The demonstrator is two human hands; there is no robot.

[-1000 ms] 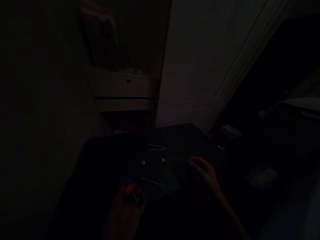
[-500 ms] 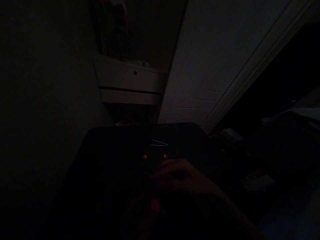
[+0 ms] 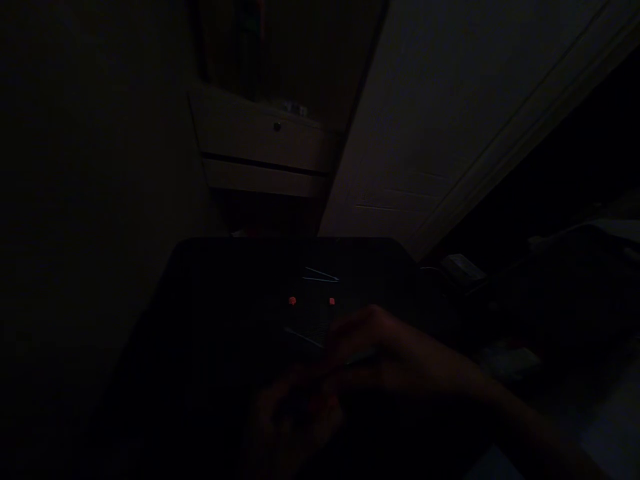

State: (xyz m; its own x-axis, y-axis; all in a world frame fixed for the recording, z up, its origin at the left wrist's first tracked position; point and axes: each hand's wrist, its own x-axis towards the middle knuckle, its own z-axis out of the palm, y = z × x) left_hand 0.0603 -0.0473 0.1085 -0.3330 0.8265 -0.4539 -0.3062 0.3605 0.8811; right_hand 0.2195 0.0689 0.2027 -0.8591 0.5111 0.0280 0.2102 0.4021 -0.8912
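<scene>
The scene is very dark. My left hand [image 3: 295, 423] is low in the middle, its fingers curled round a small dark object whose kind I cannot make out. From the right, my right hand [image 3: 373, 350] reaches over, fingers bent and brought together at the left hand's fingers; what they pinch, if anything, is hidden. Beyond the hands, a small knobbly red-orange piece [image 3: 293, 301] and a small squarish red-orange piece [image 3: 332, 302] lie on the dark table [image 3: 215, 287]. Thin V-shaped tweezers [image 3: 321, 276] lie behind them. A slim rod [image 3: 303, 337] lies nearer, partly covered by my right hand.
Behind the table stand a drawer unit [image 3: 265, 140] with a round knob and a pale panelled door [image 3: 415, 147]. To the right, beyond the table edge, is a pale box [image 3: 464, 268]. A plain wall [image 3: 90, 200] rises on the left.
My right hand has moved left from the table's right side to meet my left hand. The red patch in the left hand is now mostly covered. The view has shifted slightly.
</scene>
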